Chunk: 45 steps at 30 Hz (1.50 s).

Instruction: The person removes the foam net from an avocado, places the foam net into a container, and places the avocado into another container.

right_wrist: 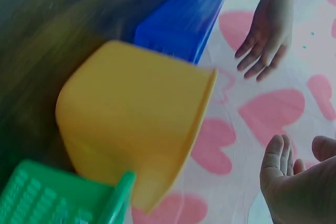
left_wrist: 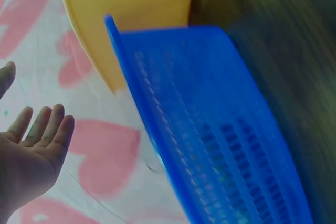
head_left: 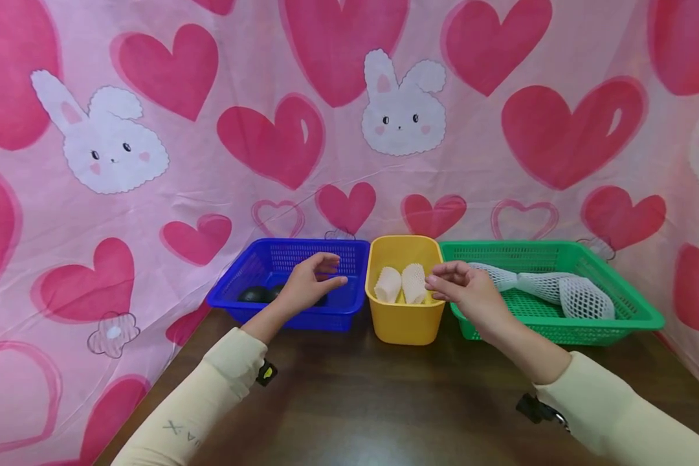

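Observation:
My left hand [head_left: 310,283] hovers over the blue basket [head_left: 358,285], thumb apart from the loosely bent fingers, holding nothing. Dark round objects [head_left: 255,295] lie in that basket, partly hidden behind the hand. My right hand [head_left: 468,291] is above the left end of the green basket [head_left: 635,314], near the yellow bin's right rim, also with nothing in its grasp. Two pale foam net sleeves [head_left: 388,285] stand side by side in the yellow bin [head_left: 408,327]. In the green basket lie white foam nets [head_left: 585,299], one bulging at the right. The right wrist view shows both hands with relaxed fingers.
The three containers stand in a row at the back of a dark wooden table [head_left: 384,401]. Right behind them hangs a pink cloth [head_left: 338,168] printed with hearts and rabbits. The yellow bin sits between the two baskets.

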Motion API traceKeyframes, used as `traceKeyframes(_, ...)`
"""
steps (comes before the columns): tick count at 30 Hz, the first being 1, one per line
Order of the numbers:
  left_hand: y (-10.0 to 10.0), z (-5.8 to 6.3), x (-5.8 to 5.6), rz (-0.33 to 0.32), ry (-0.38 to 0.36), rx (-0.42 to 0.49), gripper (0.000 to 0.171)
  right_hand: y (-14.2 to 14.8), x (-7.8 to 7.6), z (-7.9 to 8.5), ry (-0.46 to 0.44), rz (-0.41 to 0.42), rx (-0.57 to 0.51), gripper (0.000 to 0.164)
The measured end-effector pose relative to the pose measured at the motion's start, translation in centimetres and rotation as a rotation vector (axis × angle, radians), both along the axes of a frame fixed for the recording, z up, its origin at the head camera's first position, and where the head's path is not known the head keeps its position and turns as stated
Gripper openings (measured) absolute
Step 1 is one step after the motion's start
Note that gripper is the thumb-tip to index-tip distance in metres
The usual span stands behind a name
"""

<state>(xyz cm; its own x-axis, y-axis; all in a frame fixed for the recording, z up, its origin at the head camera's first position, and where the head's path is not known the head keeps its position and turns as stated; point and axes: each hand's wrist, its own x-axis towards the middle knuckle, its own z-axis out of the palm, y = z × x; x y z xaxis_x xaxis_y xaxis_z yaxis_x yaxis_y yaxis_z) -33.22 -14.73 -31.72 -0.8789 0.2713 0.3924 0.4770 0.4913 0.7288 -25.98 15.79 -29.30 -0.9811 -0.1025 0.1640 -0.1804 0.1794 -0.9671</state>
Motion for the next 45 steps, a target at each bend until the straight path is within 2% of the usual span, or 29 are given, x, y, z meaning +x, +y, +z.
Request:
traceKeyframes(3,1.5,0.3,0.9,-0.044,0.004,0.022,0.042,1.5,-0.1,0.3,0.046,-0.018,0.044,0.049)
traceKeyframes(4,2.1,0.7,1.6,-0.06,0.005,0.028,0.04,2.0,-0.2,0.4,0.06,-0.027,0.051,0.05)
traceKeyframes(9,5.0,0.0,3.0,-0.157,0.013,0.075,0.035,4.2,-0.2,0.8,0.12,-0.076,0.122,0.052)
traceKeyframes(11,5.9,-0.8,3.0,-0.195,-0.012,0.089,0.035,5.0,-0.3,0.9,0.132,-0.102,0.155,0.052)
traceKeyframes(16,8.0,-1.3,4.1,-0.266,-0.133,0.113,0.035,6.5,-0.9,0.7,0.14,-0.174,0.206,0.057)
traceKeyframes(21,10.0,-1.9,5.0,-0.311,-0.227,0.149,0.033,8.5,-1.7,0.4,0.135,-0.217,0.2,0.059)
traceKeyframes(30,13.6,-3.9,5.7,-0.339,-0.331,0.125,0.032,12.7,-2.7,-0.7,0.106,-0.301,0.208,0.058)
traceKeyframes(36,15.3,-5.2,5.8,-0.297,-0.37,0.109,0.027,15.0,-3.3,-1.2,0.058,-0.346,0.208,0.055)
traceKeyframes(45,16.8,-6.5,5.6,-0.241,-0.464,0.13,0.037,17.6,-3.8,-2.1,0.014,-0.394,0.344,0.075)
